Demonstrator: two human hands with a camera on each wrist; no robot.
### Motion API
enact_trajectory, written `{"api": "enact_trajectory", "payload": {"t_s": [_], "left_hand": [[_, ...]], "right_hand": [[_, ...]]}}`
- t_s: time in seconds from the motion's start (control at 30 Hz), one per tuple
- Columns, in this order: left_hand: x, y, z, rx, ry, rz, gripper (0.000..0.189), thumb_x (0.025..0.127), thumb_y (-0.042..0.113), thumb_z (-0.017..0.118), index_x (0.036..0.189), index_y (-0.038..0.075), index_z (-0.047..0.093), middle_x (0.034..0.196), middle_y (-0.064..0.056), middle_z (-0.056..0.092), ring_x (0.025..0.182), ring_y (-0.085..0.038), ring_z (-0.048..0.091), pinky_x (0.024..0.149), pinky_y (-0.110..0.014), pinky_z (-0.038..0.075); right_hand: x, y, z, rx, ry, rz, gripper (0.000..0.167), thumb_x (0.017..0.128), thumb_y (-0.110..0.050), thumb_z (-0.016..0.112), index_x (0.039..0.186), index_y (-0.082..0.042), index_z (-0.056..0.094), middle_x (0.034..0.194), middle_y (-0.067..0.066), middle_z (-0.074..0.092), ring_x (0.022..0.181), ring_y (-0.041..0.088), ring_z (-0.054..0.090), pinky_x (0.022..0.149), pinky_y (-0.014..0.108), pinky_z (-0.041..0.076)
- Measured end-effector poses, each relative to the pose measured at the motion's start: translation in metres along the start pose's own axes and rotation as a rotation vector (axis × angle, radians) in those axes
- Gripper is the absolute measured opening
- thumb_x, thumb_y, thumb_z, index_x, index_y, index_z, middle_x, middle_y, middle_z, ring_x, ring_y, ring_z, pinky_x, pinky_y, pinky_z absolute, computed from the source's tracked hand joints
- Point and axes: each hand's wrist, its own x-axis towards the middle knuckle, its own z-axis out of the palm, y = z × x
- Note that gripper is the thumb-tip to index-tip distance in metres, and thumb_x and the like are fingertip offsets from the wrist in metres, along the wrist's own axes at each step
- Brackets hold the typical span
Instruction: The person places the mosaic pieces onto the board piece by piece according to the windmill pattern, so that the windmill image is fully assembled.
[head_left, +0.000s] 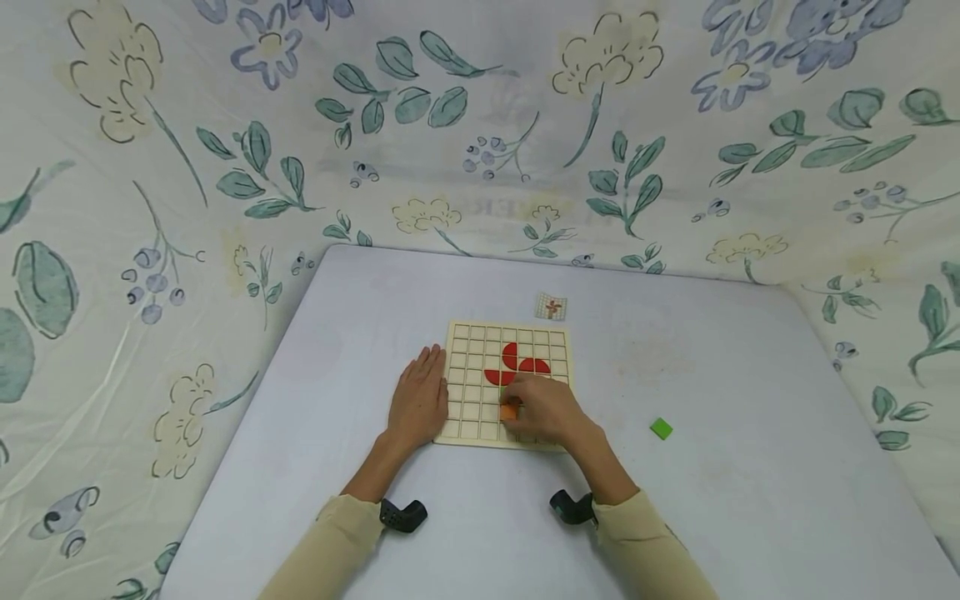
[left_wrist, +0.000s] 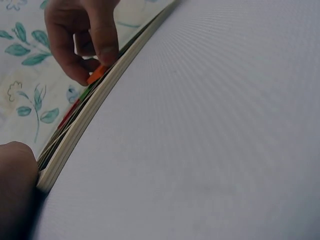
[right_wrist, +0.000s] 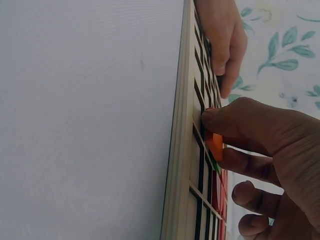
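A wooden grid board [head_left: 466, 402] lies on the table. My right hand [head_left: 553, 408] is over its lower middle, pinching an orange square tile [head_left: 509, 412] between thumb and forefinger. In the right wrist view the orange tile [right_wrist: 215, 146] is tilted against the grid. Several red rounded pieces [head_left: 534, 366] sit in cells just above that hand. A sliver of a green piece [right_wrist: 216, 166] shows beside the orange tile, mostly hidden. Along the board's left edge my left hand [head_left: 420, 398] lies flat, fingers straight, touching the rim.
A single green square tile [head_left: 661, 428] lies on the white table to the right of the board. Behind the board is a small card [head_left: 551, 306] printed with a grid and a red-orange figure. Floral cloth [head_left: 480, 125] hangs beyond the table's back edge.
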Motion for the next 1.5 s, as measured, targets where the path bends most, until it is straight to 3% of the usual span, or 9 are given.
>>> {"api": "enact_trajectory", "payload": {"t_s": [0.3, 0.67, 1.03, 1.3, 1.5], "left_hand": [[0.000, -0.001, 0.001, 0.009, -0.008, -0.012, 0.050, 0.103, 0.013, 0.042, 0.148, -0.007, 0.034, 0.153, -0.022, 0.033, 0.145, -0.032, 0.022, 0.118, -0.046, 0.016], [0.002, -0.001, 0.002, 0.013, -0.010, -0.008, 0.051, 0.103, 0.014, 0.041, 0.149, -0.007, 0.033, 0.154, -0.021, 0.031, 0.146, -0.031, 0.021, 0.118, -0.046, 0.015], [0.001, -0.001, 0.002, 0.009, -0.005, -0.012, 0.051, 0.103, 0.014, 0.041, 0.149, -0.007, 0.033, 0.154, -0.021, 0.031, 0.146, -0.031, 0.022, 0.118, -0.045, 0.015], [0.000, 0.000, 0.002, 0.012, 0.005, -0.008, 0.051, 0.103, 0.014, 0.040, 0.148, -0.007, 0.033, 0.154, -0.021, 0.032, 0.145, -0.032, 0.023, 0.117, -0.046, 0.016], [-0.001, 0.000, 0.001, 0.003, 0.023, 0.006, 0.050, 0.102, 0.013, 0.042, 0.147, -0.008, 0.035, 0.153, -0.023, 0.034, 0.144, -0.034, 0.025, 0.117, -0.048, 0.018]], "right_hand": [[0.000, 0.001, -0.003, 0.052, -0.048, 0.039, 0.022, 0.078, -0.025, 0.085, 0.097, -0.019, 0.078, 0.083, -0.012, 0.060, 0.070, 0.005, 0.050, 0.061, 0.025, 0.044], [-0.004, 0.006, -0.005, 0.101, -0.068, 0.046, 0.007, 0.081, -0.019, 0.083, 0.085, -0.022, 0.079, 0.079, -0.016, 0.060, 0.071, 0.004, 0.053, 0.061, 0.025, 0.047], [-0.005, 0.006, -0.004, 0.122, -0.065, 0.047, 0.007, 0.081, -0.018, 0.081, 0.084, -0.024, 0.079, 0.080, -0.016, 0.062, 0.070, 0.003, 0.053, 0.060, 0.025, 0.047], [-0.010, 0.009, -0.007, 0.203, -0.015, 0.060, 0.007, 0.081, -0.019, 0.081, 0.087, -0.021, 0.077, 0.078, -0.016, 0.065, 0.071, 0.005, 0.054, 0.063, 0.027, 0.048], [-0.019, 0.017, -0.014, 0.293, 0.051, 0.090, 0.007, 0.082, -0.016, 0.080, 0.088, -0.017, 0.077, 0.073, -0.015, 0.060, 0.066, 0.008, 0.053, 0.059, 0.028, 0.047]]}}
